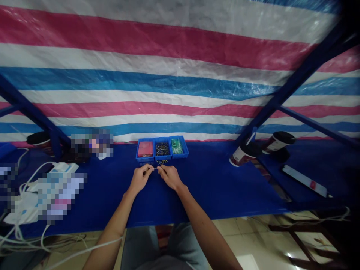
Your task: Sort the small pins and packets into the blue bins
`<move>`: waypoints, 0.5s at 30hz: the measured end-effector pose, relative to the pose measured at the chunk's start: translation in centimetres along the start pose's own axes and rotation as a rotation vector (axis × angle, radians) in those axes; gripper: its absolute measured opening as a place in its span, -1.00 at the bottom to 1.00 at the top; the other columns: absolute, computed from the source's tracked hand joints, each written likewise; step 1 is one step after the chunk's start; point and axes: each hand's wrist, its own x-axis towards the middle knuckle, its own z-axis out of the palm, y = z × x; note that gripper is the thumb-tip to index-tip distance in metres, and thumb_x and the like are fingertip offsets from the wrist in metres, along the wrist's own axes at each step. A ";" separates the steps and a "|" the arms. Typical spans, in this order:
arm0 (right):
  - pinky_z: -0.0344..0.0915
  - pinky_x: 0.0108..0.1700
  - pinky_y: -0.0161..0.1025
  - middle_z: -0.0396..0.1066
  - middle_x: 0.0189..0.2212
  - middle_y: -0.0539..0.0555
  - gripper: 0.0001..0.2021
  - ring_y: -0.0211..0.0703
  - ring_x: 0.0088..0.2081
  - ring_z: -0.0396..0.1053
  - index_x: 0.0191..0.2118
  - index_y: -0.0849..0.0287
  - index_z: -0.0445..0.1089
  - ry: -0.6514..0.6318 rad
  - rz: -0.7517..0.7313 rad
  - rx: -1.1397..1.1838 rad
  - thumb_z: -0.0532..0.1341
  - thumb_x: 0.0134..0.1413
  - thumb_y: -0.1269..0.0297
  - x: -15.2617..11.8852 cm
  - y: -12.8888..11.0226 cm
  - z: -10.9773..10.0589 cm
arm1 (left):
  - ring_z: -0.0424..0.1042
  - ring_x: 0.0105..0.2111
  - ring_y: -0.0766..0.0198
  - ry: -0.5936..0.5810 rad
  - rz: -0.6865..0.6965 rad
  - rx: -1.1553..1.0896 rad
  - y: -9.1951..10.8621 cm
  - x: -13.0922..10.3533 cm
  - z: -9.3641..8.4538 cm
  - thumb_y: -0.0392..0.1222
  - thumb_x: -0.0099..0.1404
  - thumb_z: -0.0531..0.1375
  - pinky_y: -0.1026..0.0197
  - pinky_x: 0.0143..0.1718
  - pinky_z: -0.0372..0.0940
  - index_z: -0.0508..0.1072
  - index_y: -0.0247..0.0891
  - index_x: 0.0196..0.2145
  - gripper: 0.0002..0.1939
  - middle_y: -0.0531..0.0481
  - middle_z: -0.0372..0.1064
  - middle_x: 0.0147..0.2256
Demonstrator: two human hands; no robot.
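Observation:
My left hand and my right hand are close together over the blue table, fingertips pinched. A tiny thin piece spans the small gap between them; what it is cannot be made out. Just beyond my hands stand three joined blue bins: the left one holds a red-pink block, the middle one many small dark and brass-coloured pins, the right one green and clear small pieces. Several loose pins lie in front of the middle bin, right behind my fingertips.
The blue table reaches to a striped sheet. At the right are two cups and a phone. White cables and a power strip lie at the left, near blurred items. Blue frame bars slope at both sides.

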 end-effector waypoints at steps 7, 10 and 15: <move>0.22 -0.30 -0.32 0.49 -0.39 0.00 -0.82 -0.19 -0.40 0.40 -0.09 0.09 0.43 0.095 -0.014 0.130 0.14 0.30 0.19 0.1 0.1 0.2 | 0.18 -0.58 0.36 0.032 -0.014 0.003 0.0 0.1 0.0 0.01 0.38 0.10 0.31 -0.46 0.06 0.50 -0.27 -0.32 -0.68 0.12 0.27 -0.58; 0.23 -0.28 -0.31 0.49 -0.34 0.03 -0.84 -0.18 -0.34 0.41 -0.16 0.10 0.45 0.104 -0.040 0.134 0.13 0.30 0.24 0.1 0.2 0.3 | 0.17 -0.57 0.36 0.026 -0.008 0.001 -0.1 0.1 0.0 0.01 0.38 0.10 0.31 -0.46 0.07 0.50 -0.27 -0.31 -0.68 0.12 0.28 -0.58; 0.23 -0.26 -0.31 0.49 -0.33 0.03 -0.84 -0.17 -0.31 0.42 -0.19 0.11 0.45 0.108 -0.047 0.136 0.12 0.31 0.25 0.1 0.1 0.1 | 0.17 -0.57 0.37 0.019 -0.013 -0.003 0.0 0.1 0.0 0.02 0.38 0.10 0.31 -0.45 0.07 0.51 -0.27 -0.31 -0.67 0.11 0.30 -0.56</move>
